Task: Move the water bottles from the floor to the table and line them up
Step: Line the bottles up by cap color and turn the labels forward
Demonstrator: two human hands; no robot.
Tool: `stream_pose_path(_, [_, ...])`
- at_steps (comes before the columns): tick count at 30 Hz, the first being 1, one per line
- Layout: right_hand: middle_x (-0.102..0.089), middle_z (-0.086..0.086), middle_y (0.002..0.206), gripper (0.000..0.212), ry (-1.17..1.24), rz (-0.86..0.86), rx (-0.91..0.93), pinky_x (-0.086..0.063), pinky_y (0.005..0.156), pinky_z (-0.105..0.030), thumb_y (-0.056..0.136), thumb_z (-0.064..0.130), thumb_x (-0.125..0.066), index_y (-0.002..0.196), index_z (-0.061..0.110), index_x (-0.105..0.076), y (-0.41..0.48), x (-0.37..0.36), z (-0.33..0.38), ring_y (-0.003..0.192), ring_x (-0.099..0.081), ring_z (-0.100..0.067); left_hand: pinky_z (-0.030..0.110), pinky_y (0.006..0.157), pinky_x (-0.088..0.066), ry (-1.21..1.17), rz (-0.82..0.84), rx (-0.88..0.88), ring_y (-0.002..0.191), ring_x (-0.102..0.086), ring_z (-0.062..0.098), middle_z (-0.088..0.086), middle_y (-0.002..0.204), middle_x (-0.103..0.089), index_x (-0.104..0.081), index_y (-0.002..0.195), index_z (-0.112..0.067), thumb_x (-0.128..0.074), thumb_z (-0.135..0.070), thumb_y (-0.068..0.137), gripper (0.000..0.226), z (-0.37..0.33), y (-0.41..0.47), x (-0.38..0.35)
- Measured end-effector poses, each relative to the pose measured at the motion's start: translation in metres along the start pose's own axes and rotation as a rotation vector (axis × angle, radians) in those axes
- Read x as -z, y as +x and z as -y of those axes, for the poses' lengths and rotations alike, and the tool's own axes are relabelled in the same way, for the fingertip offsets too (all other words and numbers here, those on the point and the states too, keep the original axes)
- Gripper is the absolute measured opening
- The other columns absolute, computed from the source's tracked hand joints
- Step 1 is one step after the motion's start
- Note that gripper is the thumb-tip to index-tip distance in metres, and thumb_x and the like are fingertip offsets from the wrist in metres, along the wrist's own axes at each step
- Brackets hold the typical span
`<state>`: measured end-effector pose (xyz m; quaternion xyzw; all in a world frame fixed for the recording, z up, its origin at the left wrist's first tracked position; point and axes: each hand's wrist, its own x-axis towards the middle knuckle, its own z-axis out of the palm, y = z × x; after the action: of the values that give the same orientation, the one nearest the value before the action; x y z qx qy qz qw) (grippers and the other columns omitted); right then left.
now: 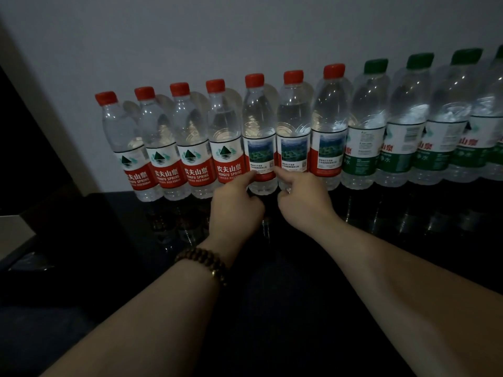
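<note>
- The left hand [236, 205], with a beaded bracelet [202, 261] at the wrist, reaches forward on a straight forearm. Its index finger is stretched onto the lower label of a red-capped bottle [260, 137] directly ahead, and the other fingers are folded in.
- The right hand [304, 202] mirrors it just alongside. Its index finger touches the lower label of the neighbouring bottle [294, 131], with the remaining fingers curled under.
- In the dim light it cannot be told whether either thumb also pinches its bottle.
- The row of water bottles [190, 137] stands upright on the dark glossy table [394, 213], ahead of both hands.
- Seven red caps run from well left of the left hand to just past the right hand. The green-capped bottles [408, 118] carry on to the right as far as the frame's edge.
- The bottles stand shoulder to shoulder, touching, with the wall [245, 36] close behind them.
- Only a narrow gap parts the two hands.
- Bare tabletop lies beneath and behind both forearms, on the person's side.
- Left of the left hand the row ends, and the table's far left corner shows just beyond it.
</note>
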<state>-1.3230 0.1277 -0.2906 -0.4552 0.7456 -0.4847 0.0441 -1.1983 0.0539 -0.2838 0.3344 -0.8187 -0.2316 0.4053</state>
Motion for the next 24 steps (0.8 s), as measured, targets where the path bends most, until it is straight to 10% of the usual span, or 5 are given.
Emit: stream_pose_path(24, [-0.047, 0.001, 0.154, 0.073, 0.072, 0.029, -0.018, -0.019, 0.112, -0.022, 0.08, -0.007, -0.049, 0.146, 0.024, -0.053, 0.0023, -0.0027, -0.0017, 0.148, -0.034, -0.021, -0.011, 0.072, -0.03, -0.122, 0.033, 0.044, 0.111, -0.053, 0.0, -0.002, 0.132, -0.067, -0.061, 0.14, -0.017, -0.055, 0.006, 0.081, 0.063, -0.0014, 0.003, -0.0048])
